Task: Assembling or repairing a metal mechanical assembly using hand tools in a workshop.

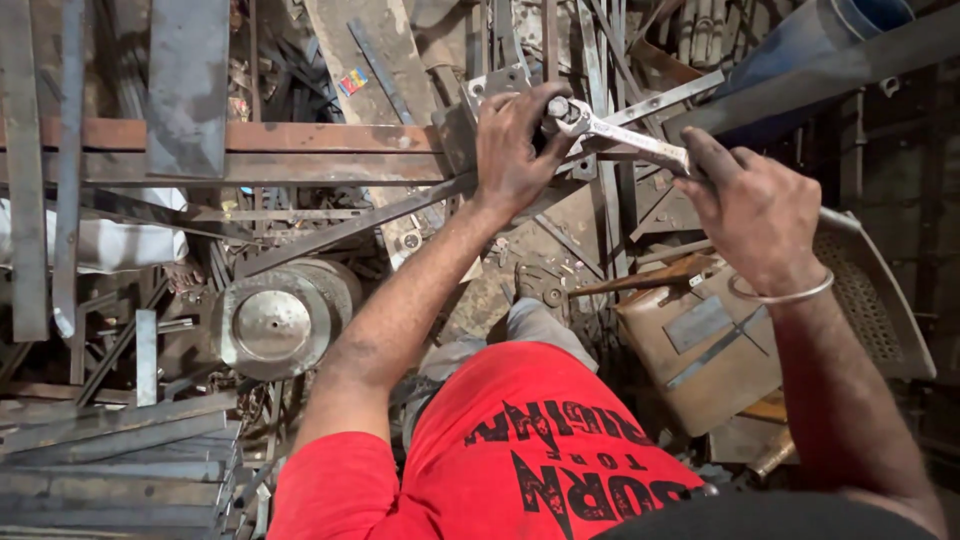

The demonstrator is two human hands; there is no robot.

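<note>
Head view looks straight down on a cluttered metal workshop. At twelve o'clock the left hand (515, 145) is wrapped over a grey steel bracket with bolt holes (497, 84), fingers closed around the spot where the jaw of a long, shiny steel wrench (612, 132) sits. The right hand (752, 210), at two o'clock, is clamped on the wrench's handle end, a thin metal bangle (782, 293) on its wrist.

The wrench looks stiff, fairly heavy and smooth, likely slippery if oily; the far handle end seems the best place to hold it for leverage. The bracket appears rigid and sharp-edged, so a grip on its flat faces would be safer.

A small multicoloured rectangular packet (352, 81) lies at eleven o'clock on a pale plank. At nine o'clock rests a round dull-metal disc (272, 324); at four o'clock, a tan metal box (705, 345).
</note>
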